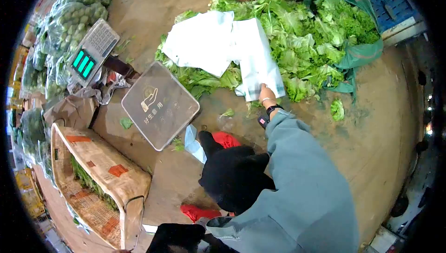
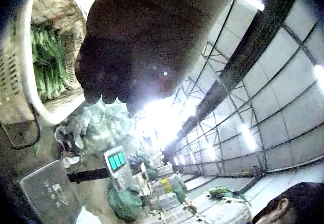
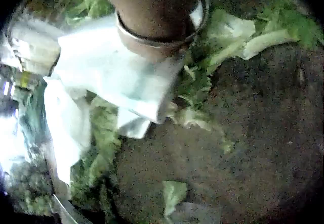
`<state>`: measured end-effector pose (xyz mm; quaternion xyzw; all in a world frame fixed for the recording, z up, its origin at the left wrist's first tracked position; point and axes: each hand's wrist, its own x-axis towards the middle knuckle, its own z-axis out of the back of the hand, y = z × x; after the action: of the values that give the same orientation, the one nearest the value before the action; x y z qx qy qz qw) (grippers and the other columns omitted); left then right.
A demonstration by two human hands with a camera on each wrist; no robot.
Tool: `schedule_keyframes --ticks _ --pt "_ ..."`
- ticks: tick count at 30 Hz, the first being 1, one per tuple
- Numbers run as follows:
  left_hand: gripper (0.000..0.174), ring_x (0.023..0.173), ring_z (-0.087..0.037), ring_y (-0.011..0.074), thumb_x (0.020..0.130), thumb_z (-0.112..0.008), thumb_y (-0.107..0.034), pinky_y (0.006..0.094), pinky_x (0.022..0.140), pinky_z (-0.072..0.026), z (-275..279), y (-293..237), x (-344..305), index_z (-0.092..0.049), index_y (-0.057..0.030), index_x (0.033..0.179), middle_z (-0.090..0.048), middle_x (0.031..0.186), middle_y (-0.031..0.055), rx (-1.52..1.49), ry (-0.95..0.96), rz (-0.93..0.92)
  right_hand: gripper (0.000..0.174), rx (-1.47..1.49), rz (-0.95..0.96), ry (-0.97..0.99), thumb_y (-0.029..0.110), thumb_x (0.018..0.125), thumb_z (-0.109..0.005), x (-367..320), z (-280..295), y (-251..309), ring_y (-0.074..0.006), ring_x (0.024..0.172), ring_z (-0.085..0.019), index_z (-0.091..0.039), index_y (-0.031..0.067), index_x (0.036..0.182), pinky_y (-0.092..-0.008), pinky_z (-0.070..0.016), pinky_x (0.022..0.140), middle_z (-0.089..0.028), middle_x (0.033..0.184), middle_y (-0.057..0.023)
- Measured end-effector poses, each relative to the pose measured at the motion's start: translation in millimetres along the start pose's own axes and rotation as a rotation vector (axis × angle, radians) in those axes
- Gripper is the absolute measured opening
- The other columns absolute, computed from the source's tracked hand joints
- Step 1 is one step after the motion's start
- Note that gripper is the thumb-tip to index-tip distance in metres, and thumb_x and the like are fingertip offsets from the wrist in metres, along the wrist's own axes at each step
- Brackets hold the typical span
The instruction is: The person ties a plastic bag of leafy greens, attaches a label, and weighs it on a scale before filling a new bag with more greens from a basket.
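My right hand (image 1: 266, 95) reaches forward over the lettuce and grips the near end of a white plastic bag (image 1: 253, 53). A bracelet and a dark watch (image 1: 265, 119) are on that wrist. Beside it, more white plastic bags (image 1: 200, 41) lie spread over the loose lettuce (image 1: 297, 44). The held bag bends around the fingers in the right wrist view, which mostly hides them. My left hand (image 2: 131, 52) shows dark and backlit in the left wrist view, its fingers loosely curled with nothing seen in them. A basket (image 2: 48, 115) of green vegetables appears beside it.
A scale platform (image 1: 160, 106) with a lit display (image 1: 84, 63) stands left of the lettuce. Nearer me is the tall woven basket (image 1: 104, 160). Bagged round vegetables (image 1: 72, 20) line the far left. A green sack (image 1: 364, 51) of lettuce sits at right, crates behind.
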<state>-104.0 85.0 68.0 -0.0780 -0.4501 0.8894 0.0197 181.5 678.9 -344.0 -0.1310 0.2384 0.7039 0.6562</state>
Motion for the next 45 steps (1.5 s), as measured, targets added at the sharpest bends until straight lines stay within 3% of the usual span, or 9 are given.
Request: schedule_keyframes --ticks 4,10,15,24,29,30,39,41,45 --pt "0.028 0.053 -0.041 0.0117 0.087 -0.046 -0.027 0.0251 0.052 -0.0353 -24 72 52 -0.044 -0.0058 0.069 -0.042 0.058 0.0028 0.072 0.193 -0.062 0.017 -0.071 0.184 -0.179 0.013 0.076 -0.052 25 13 -16 -0.0345 0.09 -0.054 -0.058 0.003 0.088 -0.0411 -0.0453 0.075 -0.055 0.097 -0.0216" --pt "0.026 0.05 -0.043 0.0107 0.086 -0.048 -0.023 0.0224 0.049 -0.0365 -77 91 53 -0.044 -0.0042 0.069 -0.045 0.057 0.0024 0.106 0.217 0.103 0.061 -0.207 0.341 -0.333 0.019 0.069 -0.062 -3 -24 24 -0.0342 0.113 -0.034 -0.035 -0.0005 0.121 -0.0394 -0.0343 0.091 -0.041 0.118 -0.0205" --pt "0.023 0.051 -0.046 0.0108 0.086 -0.049 -0.021 0.0222 0.048 -0.0378 -70 75 35 -0.045 -0.004 0.07 -0.046 0.057 0.0036 0.023 0.208 0.081 0.022 -0.186 0.393 -0.077 0.021 0.073 -0.054 43 -16 -17 -0.0334 0.075 -0.058 -0.065 0.005 0.082 -0.0409 -0.0458 0.071 -0.061 0.082 -0.0171" --pt "0.023 0.05 -0.044 0.0117 0.085 -0.05 -0.02 0.0238 0.046 -0.037 -66 83 37 -0.045 -0.0039 0.069 -0.044 0.056 0.0032 0.012 0.271 0.141 0.036 0.437 0.101 -0.766 0.035 0.08 -0.043 -8 265 -101 -0.0372 0.07 -0.057 -0.062 0.0048 0.08 -0.0432 -0.0461 0.064 -0.059 0.08 -0.0205" --pt "0.02 0.053 -0.049 0.0113 0.084 -0.051 -0.018 0.0228 0.049 -0.0394 -78 63 32 -0.051 0.0006 0.078 -0.051 0.061 0.0053 0.121 0.429 0.099 0.038 -0.044 0.273 -1.135 0.036 0.075 -0.044 31 336 -103 -0.0394 0.076 -0.054 -0.061 0.0029 0.075 -0.0427 -0.0441 0.068 -0.057 0.082 -0.022" --pt "0.018 0.053 -0.049 0.0121 0.084 -0.05 -0.016 0.0237 0.05 -0.0399 -77 56 27 -0.051 0.0013 0.078 -0.051 0.061 0.0054 0.205 0.382 0.044 0.038 0.442 0.14 -1.067 0.037 0.076 -0.044 -6 356 -75 -0.0384 0.074 -0.055 -0.061 0.0031 0.075 -0.0428 -0.0439 0.066 -0.058 0.08 -0.0202" --pt "0.016 0.057 -0.051 0.0119 0.085 -0.049 -0.015 0.0227 0.053 -0.0396 -94 49 11 -0.052 0.0013 0.084 -0.053 0.066 0.0055 0.115 0.578 0.134 0.035 0.271 0.539 -1.189 0.034 0.079 -0.049 -47 401 -58 -0.0355 0.075 -0.055 -0.061 0.0025 0.082 -0.0411 -0.044 0.068 -0.059 0.081 -0.0178" --pt "0.017 0.059 -0.051 0.0118 0.085 -0.049 -0.015 0.0225 0.053 -0.0396 -99 36 11 -0.053 0.0011 0.086 -0.053 0.067 0.0054 0.104 0.685 0.044 0.034 -0.133 0.346 -0.733 0.032 0.077 -0.049 -49 382 -71 -0.036 0.075 -0.056 -0.062 0.0008 0.082 -0.0412 -0.0448 0.068 -0.059 0.08 -0.0194" --pt "0.016 0.062 -0.052 0.0117 0.084 -0.049 -0.013 0.0229 0.056 -0.0419 -119 12 2 -0.053 0.0024 0.089 -0.054 0.069 0.0061 0.228 0.739 -0.086 0.018 -0.282 0.455 -0.537 0.013 0.07 -0.048 -57 298 -84 -0.0349 0.076 -0.058 -0.061 0.0036 0.076 -0.0417 -0.0467 0.067 -0.06 0.079 -0.02"
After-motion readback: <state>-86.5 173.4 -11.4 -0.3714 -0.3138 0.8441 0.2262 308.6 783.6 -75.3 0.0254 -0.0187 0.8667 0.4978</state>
